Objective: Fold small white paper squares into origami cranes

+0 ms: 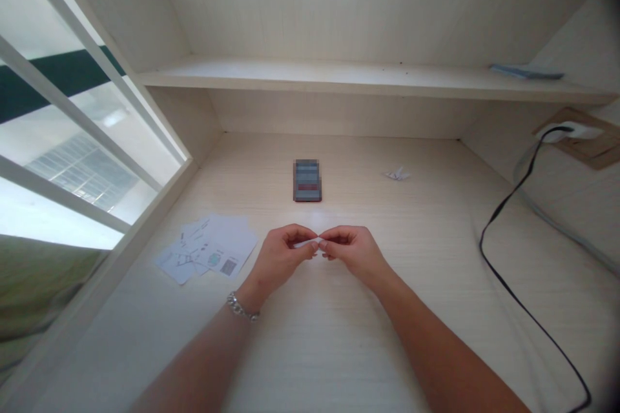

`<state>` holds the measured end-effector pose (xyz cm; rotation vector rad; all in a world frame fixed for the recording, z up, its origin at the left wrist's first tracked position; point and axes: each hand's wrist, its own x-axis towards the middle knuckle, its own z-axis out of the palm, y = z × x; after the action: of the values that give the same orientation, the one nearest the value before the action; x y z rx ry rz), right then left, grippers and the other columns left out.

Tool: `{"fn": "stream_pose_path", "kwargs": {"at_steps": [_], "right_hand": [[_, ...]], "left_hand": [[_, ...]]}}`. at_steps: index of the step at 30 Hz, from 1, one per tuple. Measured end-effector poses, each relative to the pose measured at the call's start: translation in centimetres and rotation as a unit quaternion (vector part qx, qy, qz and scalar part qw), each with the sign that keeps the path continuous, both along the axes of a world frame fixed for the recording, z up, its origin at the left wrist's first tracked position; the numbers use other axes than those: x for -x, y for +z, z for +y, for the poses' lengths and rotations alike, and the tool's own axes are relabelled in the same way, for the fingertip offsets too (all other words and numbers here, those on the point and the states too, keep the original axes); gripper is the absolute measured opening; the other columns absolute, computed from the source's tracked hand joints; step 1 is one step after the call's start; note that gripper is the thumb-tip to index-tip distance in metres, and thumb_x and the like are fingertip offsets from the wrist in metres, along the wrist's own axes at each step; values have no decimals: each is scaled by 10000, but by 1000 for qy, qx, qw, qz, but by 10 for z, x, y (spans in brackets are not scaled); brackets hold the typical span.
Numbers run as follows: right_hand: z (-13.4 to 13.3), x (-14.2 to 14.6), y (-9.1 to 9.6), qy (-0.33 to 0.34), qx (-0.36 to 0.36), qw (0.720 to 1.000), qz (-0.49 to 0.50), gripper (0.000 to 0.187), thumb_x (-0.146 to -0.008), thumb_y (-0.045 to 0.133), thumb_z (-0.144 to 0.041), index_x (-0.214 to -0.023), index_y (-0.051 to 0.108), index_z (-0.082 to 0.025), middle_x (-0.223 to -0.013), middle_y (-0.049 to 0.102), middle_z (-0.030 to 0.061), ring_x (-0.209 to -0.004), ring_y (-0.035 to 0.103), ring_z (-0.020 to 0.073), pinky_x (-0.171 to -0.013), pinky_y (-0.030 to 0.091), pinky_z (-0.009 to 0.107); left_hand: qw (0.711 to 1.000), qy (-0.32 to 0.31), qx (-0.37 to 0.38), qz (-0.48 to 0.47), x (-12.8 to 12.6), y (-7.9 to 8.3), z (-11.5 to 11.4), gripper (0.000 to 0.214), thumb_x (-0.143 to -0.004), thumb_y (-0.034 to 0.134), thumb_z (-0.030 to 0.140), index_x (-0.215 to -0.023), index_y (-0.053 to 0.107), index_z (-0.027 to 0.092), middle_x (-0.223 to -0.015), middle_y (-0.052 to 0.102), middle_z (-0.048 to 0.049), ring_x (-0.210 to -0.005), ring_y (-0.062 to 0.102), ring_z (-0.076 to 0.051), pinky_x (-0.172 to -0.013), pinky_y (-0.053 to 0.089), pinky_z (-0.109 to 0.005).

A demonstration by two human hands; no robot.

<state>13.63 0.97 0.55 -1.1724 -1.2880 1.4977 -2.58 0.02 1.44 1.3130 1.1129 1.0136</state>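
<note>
My left hand (287,250), with a chain bracelet (242,308) at its wrist, pinches a small piece of white folded paper (306,243). Opposite it, my right hand (349,246) has thumb and fingers closed at the right end of the same paper. The fingertips of both hands meet over the desk, and most of the paper is hidden behind them. Beyond the hands a phone (307,181) lies on the desk, its screen blurred out. To the right of the phone sits a small folded paper crane (398,173).
Several printed white sheets (208,248) overlap on the desk left of my left hand. A black cable (498,271) runs from the wall socket (574,131) down the right side. A shelf (310,74) spans the back, with a flat bluish item (527,71) on it. Railings (82,116) border the left.
</note>
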Motion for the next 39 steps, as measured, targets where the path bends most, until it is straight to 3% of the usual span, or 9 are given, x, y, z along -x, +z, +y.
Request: {"fn": "stream_pose_path", "kwargs": {"at_steps": [13,19,28,34,39], "right_hand": [[-3,1,6,-16,14,999,47,135,-569,738,-241,-677,708,-166,-578,662,17,-499,583,116,-502,480,249],[-1,-3,1,23,23,998,48,223,-641,699,-346,-771,702,-165,-680,676,32,-595,611,133,-567,511,271],[-1,-4,4,12,-80,995,-67,173,-712,633,-293,-816,701,-172,-700,675,40,-612,589,152,-576,477,284],[-4,-5,5,-16,-159,977,-141,136,-750,590,-263,-818,689,-199,-769,687,41,-689,610,177,-608,467,287],[-6,-3,10,-12,-212,959,-186,130,-773,562,-238,-813,681,-202,-770,679,34,-696,608,167,-602,459,270]], "left_hand": [[998,13,38,-44,-2,7,1,40,-639,649,162,-669,662,139,-594,629,-11,-545,560,-110,-545,458,-226],[1000,17,-10,-4,0,3,-1,79,-669,643,214,-711,673,154,-666,656,-24,-601,583,-125,-581,468,-231],[999,6,3,-37,0,-4,-1,163,-700,653,238,-835,661,147,-803,681,-51,-724,627,-157,-683,527,-283],[996,9,16,-91,1,-4,0,184,-720,636,210,-892,637,146,-869,673,-49,-798,630,-168,-710,549,-309],[999,22,-13,-45,0,-6,0,246,-689,677,235,-909,625,138,-880,681,-73,-818,635,-180,-739,522,-296]]}}
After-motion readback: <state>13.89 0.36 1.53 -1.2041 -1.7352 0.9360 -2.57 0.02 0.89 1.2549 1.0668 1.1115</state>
